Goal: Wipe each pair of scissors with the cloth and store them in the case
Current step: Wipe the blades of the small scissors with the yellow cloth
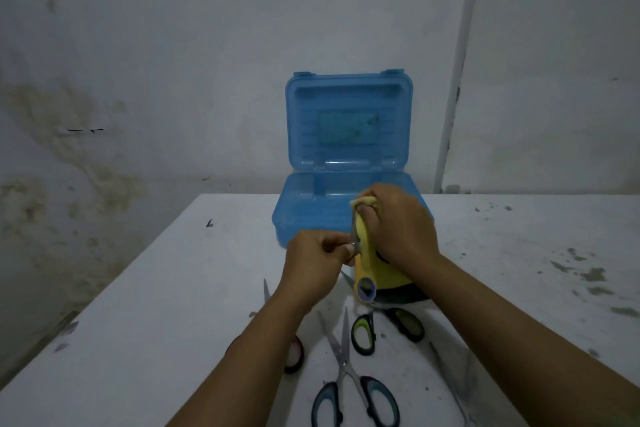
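Note:
The open blue case point(311, 215) stands at the far side of the white table point(173, 288), its lid upright and nothing visible in the part of its tray that shows. In front of it, my left hand point(311, 263) pinches a pair of yellow-handled scissors point(365, 282) near the pivot. Their handle loop points toward me and the blades point at the case. My right hand point(398, 225) grips the yellow cloth point(367, 202), which is wrapped round the blades and hides them.
More scissors lie on the near table: a teal-handled pair point(356, 399), a green-handled pair point(388, 326), a pink-handled pair point(294, 355) half under my left forearm, and a thin metal pair point(450, 381) beside my right forearm. Behind the table is a stained wall.

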